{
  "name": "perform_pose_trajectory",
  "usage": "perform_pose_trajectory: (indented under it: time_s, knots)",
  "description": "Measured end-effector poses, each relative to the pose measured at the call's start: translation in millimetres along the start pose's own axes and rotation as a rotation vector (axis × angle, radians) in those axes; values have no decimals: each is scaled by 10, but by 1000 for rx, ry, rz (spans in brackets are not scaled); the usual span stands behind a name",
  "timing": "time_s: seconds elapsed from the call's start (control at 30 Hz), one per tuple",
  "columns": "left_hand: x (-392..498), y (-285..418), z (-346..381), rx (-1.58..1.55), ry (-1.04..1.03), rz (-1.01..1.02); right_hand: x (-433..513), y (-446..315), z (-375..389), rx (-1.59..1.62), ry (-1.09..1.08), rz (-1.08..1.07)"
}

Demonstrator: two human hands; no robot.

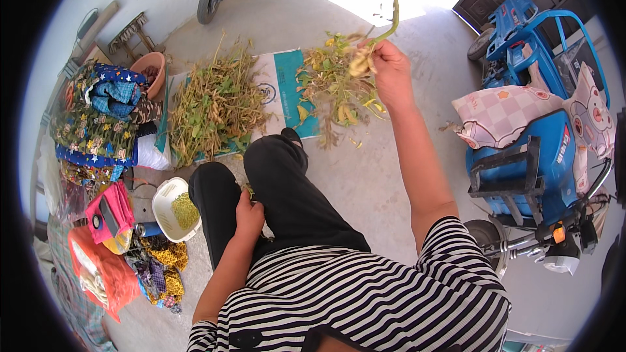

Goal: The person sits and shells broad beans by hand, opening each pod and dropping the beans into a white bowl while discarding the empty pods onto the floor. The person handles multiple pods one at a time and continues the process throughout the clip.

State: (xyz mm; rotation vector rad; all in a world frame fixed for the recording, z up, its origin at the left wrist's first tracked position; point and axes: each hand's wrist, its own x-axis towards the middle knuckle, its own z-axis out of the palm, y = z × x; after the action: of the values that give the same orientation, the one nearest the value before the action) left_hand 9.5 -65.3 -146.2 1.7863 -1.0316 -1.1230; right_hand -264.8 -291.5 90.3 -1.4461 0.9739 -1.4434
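My right hand (392,71) is raised above the floor, gripping a green plant stalk (394,7) with withered yellowish pods or leaves near its lower end. Below and to its left, a loose heap of bean plants (337,88) lies partly on a green and white woven sack (288,83). My left hand (250,215) rests between my knees, and a bit of green plant (249,189) shows at its fingertips; the rest of what it holds is hidden. Left of my knee, a white plastic basket (166,200) contains shelled green beans (185,210).
A larger heap of bean plants (215,102) covers the sack's left part. At left are piled cloths (98,122), a blue thermos (147,229), an orange-red plastic bag (117,278) and a pink basin (159,71). A blue tricycle (533,156) with cushions stands at right.
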Motion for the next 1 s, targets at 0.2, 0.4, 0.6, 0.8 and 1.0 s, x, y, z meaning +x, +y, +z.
perform_pose_trajectory:
  time_s: [0.2,0.4,0.6,0.8,1.0]
  knots:
    - [-37,130,29,-249,-4,14,357,100,-335,-329,-179,-418]
    - [-116,421,-15,-520,0,-57,49,1234,-721,-1214,-92,10]
    - [-169,744,-269,-509,8,-45,-726,1796,-611,-1025,-221,296]
    - [53,1182,-616,-552,-5,68,-597,1655,275,-417,-209,257]
    - [609,1661,-985,-590,-87,231,-57,1061,1333,-39,-582,142]
